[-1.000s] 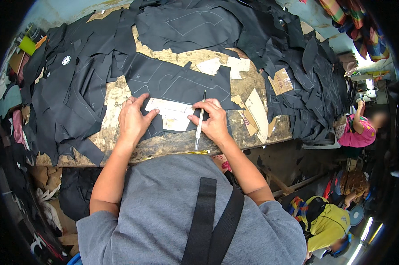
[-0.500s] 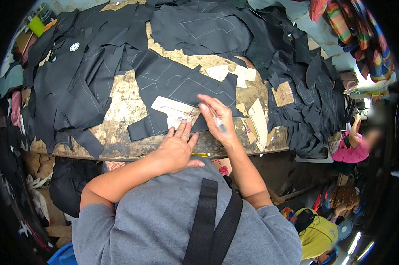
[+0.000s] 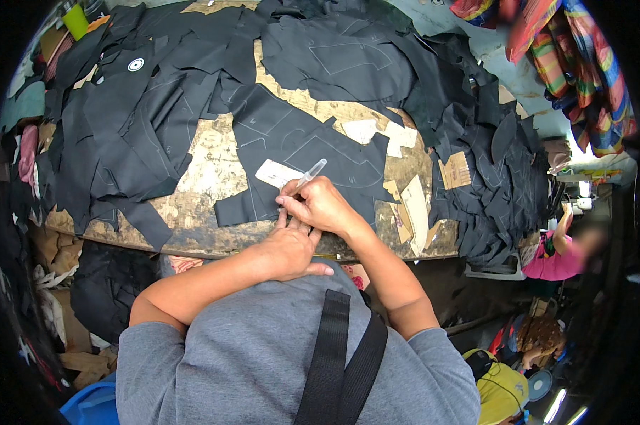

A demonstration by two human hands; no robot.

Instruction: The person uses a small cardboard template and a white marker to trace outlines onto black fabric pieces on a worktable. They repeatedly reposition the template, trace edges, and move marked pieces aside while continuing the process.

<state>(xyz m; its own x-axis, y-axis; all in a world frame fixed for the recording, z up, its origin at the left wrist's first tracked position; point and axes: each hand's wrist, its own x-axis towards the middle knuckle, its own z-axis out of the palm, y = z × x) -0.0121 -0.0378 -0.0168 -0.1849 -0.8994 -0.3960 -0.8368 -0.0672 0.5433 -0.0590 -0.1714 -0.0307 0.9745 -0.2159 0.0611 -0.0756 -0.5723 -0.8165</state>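
My right hand [image 3: 323, 203] grips a clear-barrelled pen [image 3: 313, 170], its tip low against a pale card pattern piece [image 3: 272, 171]. That pattern lies on a black sheet of material [image 3: 263, 131] marked with light outlines of other shapes. Just below, my left hand [image 3: 289, 249] rests with fingers stretched out toward the pattern's near end, fingertips partly under my right hand. Much of the pattern is covered by my hands, and the pen's tip is hard to make out.
Black cut pieces pile up on the worn wooden table [image 3: 210, 156], left, back and right. White card scraps [image 3: 399, 138] and a long cream pattern piece [image 3: 415, 214] lie to the right, near a corrugated piece [image 3: 455, 171]. A person in pink [image 3: 557, 258] is at far right.
My right hand has moved left and down onto the pattern, bringing the pen into a writing grip. The left hand stays at the pattern's near end. The view has shifted slightly.
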